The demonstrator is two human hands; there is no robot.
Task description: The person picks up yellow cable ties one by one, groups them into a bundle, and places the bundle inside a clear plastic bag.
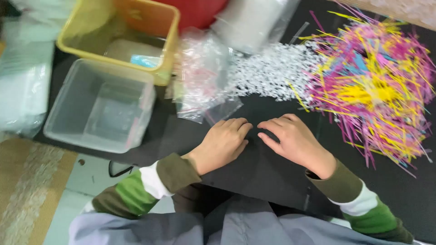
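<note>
Both hands, left (222, 143) and right (290, 138), rest open, empty, near white plastic bits (272, 72).

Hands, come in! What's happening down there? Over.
Left hand and right hand flat on black mat, holding nothing. Coloured sticks at right. Nothing blocking.
</note>
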